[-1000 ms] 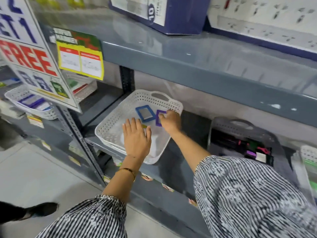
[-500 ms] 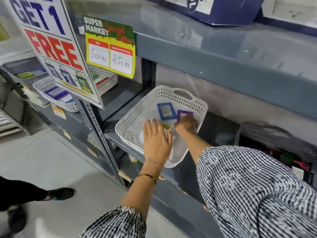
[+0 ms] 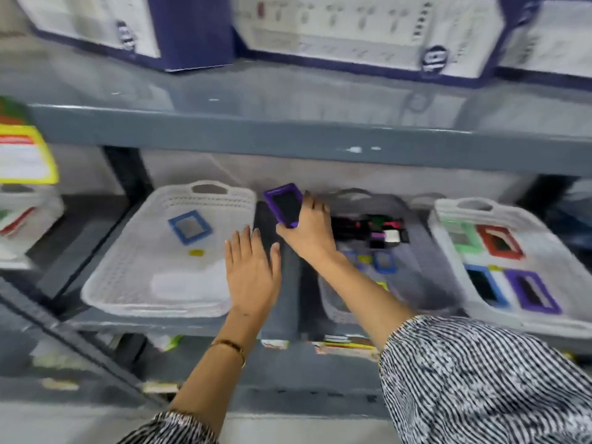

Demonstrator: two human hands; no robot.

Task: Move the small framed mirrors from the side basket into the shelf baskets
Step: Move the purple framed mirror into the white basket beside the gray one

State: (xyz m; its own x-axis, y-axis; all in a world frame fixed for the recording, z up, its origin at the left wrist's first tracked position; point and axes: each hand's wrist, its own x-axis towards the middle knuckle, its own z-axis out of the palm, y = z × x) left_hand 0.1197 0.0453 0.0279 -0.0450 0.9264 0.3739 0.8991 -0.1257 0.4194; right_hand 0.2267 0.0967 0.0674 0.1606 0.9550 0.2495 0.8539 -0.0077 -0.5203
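My right hand point(image 3: 309, 233) grips a purple framed mirror point(image 3: 284, 203), lifted above the gap between two shelf baskets. My left hand point(image 3: 253, 274) lies flat with fingers spread at the right edge of the left white basket point(image 3: 128, 283). In that basket lies a blue framed mirror point(image 3: 189, 226) and a small yellow tag point(image 3: 196, 252). The grey middle basket point(image 3: 416, 267) holds dark items and small blue mirrors point(image 3: 384, 261). The right white basket point(image 3: 531, 322) holds green point(image 3: 463, 238), red point(image 3: 499, 242), blue point(image 3: 485, 285) and purple point(image 3: 533, 291) framed mirrors.
The baskets sit on a grey metal shelf point(image 3: 282, 318) under another shelf board point(image 3: 288, 136) that carries blue-and-white boxes point(image 3: 368, 30). A yellow price sign point(image 3: 25, 155) hangs at the left. Another basket point(image 3: 28, 216) stands at the far left. The picture is blurred.
My right hand has picked the purple mirror up out of the left white basket and carried it to the right. The view has swung right, showing two more baskets.
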